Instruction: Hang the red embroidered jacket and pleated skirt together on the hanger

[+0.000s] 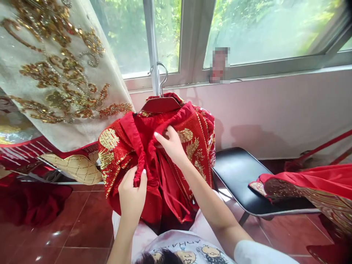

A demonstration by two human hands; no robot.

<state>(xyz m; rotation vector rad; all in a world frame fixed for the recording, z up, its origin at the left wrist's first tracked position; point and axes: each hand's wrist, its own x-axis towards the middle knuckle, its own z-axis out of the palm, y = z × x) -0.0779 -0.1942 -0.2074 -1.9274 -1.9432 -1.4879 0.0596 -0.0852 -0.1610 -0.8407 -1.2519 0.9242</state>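
A red jacket (pixel 198 146) with gold embroidery and beading hangs in front of me on a hanger (pixel 162 104) with a metal hook. Its front is apart, and gathered red fabric runs down the inner edges. My left hand (pixel 133 192) pinches the gathered edge on the left side, thumb on top. Higher up, my right hand (pixel 170 145) grips the opposite edge near the collar, its fingers partly hidden behind the cloth. Thin red ties (pixel 174 200) dangle below, between the two sides.
To the right stands a black folding chair (pixel 236 176) with red and gold fabric (pixel 324 183) draped over it. A cream cloth with gold sequins (pixel 68 69) hangs at the left, above a quilted cream piece (pixel 73 167). Behind are a window (pixel 269 33) and a pale wall (pixel 288 106).
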